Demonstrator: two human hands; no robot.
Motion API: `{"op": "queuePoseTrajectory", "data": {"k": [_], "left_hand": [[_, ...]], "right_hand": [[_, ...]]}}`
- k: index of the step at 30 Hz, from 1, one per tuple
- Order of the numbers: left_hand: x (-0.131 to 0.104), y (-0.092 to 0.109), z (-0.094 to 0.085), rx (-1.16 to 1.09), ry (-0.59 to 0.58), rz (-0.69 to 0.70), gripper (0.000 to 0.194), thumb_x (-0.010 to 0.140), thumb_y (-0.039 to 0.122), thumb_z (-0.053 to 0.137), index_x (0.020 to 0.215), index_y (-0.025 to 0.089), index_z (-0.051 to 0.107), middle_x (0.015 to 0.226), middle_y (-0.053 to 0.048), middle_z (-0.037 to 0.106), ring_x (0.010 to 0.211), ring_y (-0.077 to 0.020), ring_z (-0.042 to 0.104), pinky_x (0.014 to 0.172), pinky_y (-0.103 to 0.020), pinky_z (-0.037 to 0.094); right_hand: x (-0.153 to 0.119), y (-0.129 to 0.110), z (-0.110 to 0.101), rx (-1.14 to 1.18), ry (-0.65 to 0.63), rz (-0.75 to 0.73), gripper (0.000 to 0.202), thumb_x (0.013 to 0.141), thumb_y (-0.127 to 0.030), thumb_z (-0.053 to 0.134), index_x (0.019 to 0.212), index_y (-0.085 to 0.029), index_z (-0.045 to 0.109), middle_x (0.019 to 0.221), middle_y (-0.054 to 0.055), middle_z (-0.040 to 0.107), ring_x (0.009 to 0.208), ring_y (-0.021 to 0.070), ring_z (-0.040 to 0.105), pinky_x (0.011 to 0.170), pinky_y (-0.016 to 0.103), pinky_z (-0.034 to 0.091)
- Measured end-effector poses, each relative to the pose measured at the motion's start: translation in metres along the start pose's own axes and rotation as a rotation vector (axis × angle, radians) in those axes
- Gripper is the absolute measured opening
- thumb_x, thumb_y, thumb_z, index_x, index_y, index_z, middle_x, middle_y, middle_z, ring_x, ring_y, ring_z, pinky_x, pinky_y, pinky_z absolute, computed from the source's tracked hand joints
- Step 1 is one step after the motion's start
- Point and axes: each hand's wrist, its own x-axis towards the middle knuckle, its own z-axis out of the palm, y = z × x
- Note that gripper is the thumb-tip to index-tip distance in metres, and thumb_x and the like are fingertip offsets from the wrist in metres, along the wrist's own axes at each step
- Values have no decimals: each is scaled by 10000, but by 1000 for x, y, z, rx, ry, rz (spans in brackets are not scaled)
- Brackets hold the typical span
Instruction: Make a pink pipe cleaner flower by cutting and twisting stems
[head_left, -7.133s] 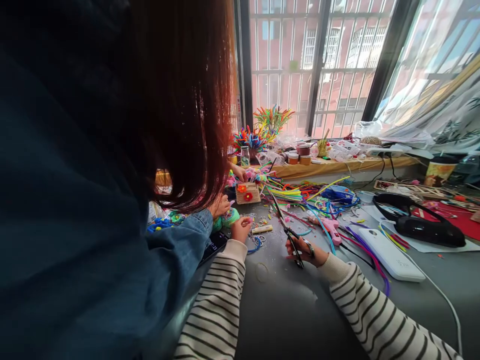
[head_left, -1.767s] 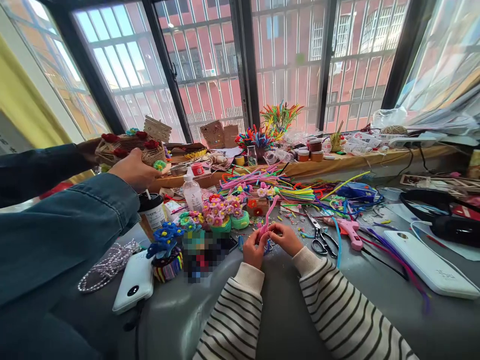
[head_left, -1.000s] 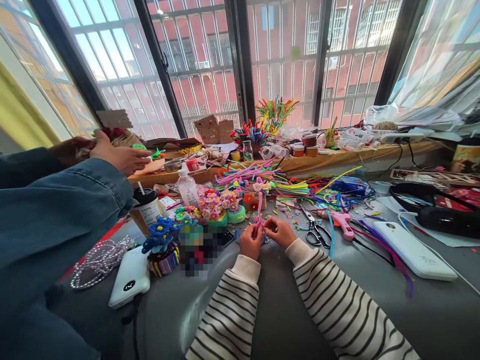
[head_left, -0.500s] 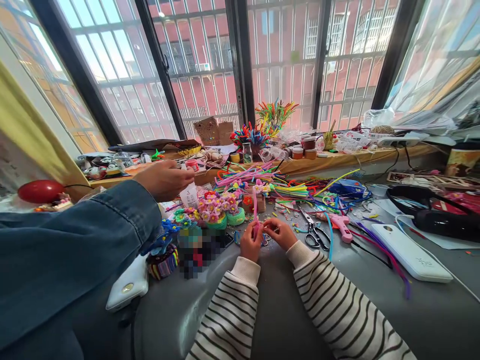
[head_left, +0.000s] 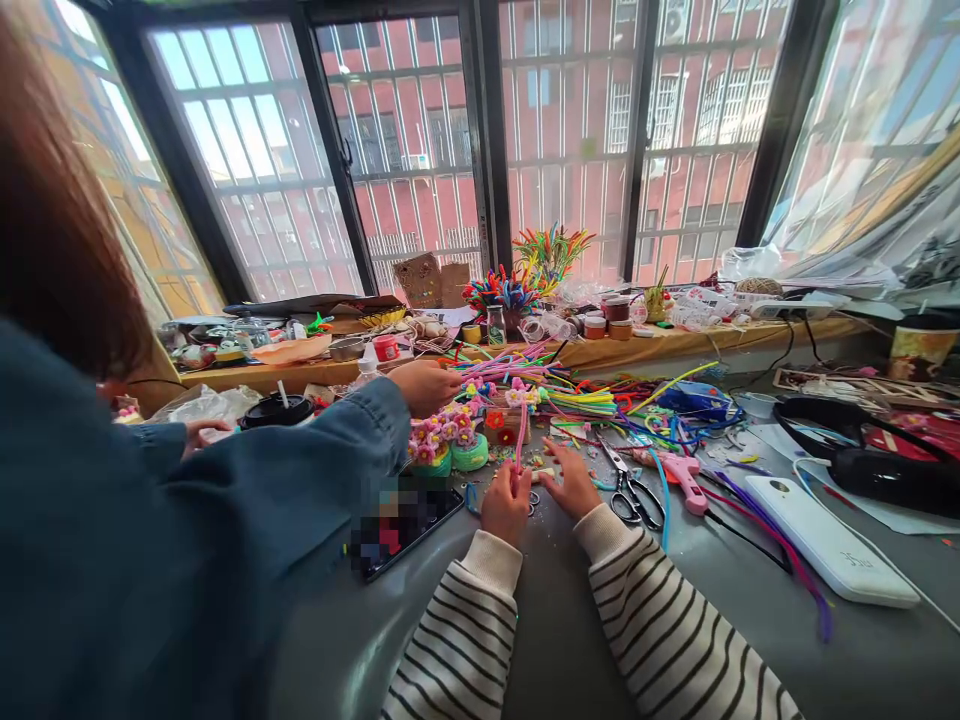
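Note:
My left hand (head_left: 506, 508) is closed around the lower end of a pink pipe cleaner (head_left: 521, 432), which stands upright from the fingertips. Its top overlaps the small pink and yellow flowers behind, so I cannot tell where it ends. My right hand (head_left: 573, 482) is a little to the right, thumb and fingers apart, with nothing visible between them. A small beige piece (head_left: 543, 475) lies close to its fingertips. Scissors (head_left: 631, 490) with black handles rest on the grey table (head_left: 562, 620) just right of that hand.
Leaning in at left, a co-worker in a blue sleeve (head_left: 300, 480) reaches one hand (head_left: 429, 387) over pink flowers (head_left: 442, 430). A phone (head_left: 420, 530) lies below. Rightward are a pink glue gun (head_left: 686, 482), a white power bank (head_left: 829, 540) and a black headset (head_left: 862, 440). Pipe cleaners (head_left: 585, 395) pile up behind.
My right hand has moved off the pink pipe cleaner and its fingers have spread. My left hand still grips it. The co-worker has leaned in, with one hand now farther right over the flowers.

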Motion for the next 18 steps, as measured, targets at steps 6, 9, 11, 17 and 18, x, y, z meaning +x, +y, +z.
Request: {"op": "queuePoseTrajectory", "data": {"k": [6, 9, 11, 17, 18], "left_hand": [[0, -1, -1, 133, -154, 111, 330, 734, 378, 271, 627, 177, 509, 561, -24, 533, 543, -121, 491, 501, -216, 333], [-1, -4, 0, 117, -170, 146, 295, 738, 345, 282, 677, 168, 510, 631, -41, 549, 600, -129, 505, 537, -229, 356], [-1, -5, 1, 74, -176, 194, 265, 746, 298, 281, 727, 157, 506, 698, -58, 556, 662, -137, 511, 579, -243, 372], [-4, -7, 6, -36, -37, 193, 240, 749, 252, 285, 783, 151, 501, 708, -74, 564, 663, -149, 523, 581, -269, 400], [-5, -9, 7, -54, 16, 180, 237, 749, 253, 287, 793, 155, 499, 706, -73, 564, 648, -147, 525, 573, -269, 403]], "right_hand": [[2, -3, 2, 420, -156, 126, 363, 645, -455, 419, 787, -144, 541, 729, 47, 561, 616, 127, 514, 493, 229, 420], [1, -3, 2, 417, -176, 177, 349, 569, -464, 497, 684, -138, 544, 597, 26, 551, 523, 115, 498, 443, 223, 409], [-1, -4, 2, 421, -204, 196, 332, 547, -457, 520, 643, -139, 534, 544, 10, 534, 477, 104, 485, 435, 225, 409], [1, 2, 0, 302, -65, 204, 260, 614, -412, 475, 602, -155, 509, 444, -15, 473, 384, 88, 431, 402, 224, 388], [1, 5, 0, 270, -49, 213, 252, 631, -403, 456, 618, -157, 511, 447, -11, 477, 388, 93, 437, 401, 228, 388]]}}
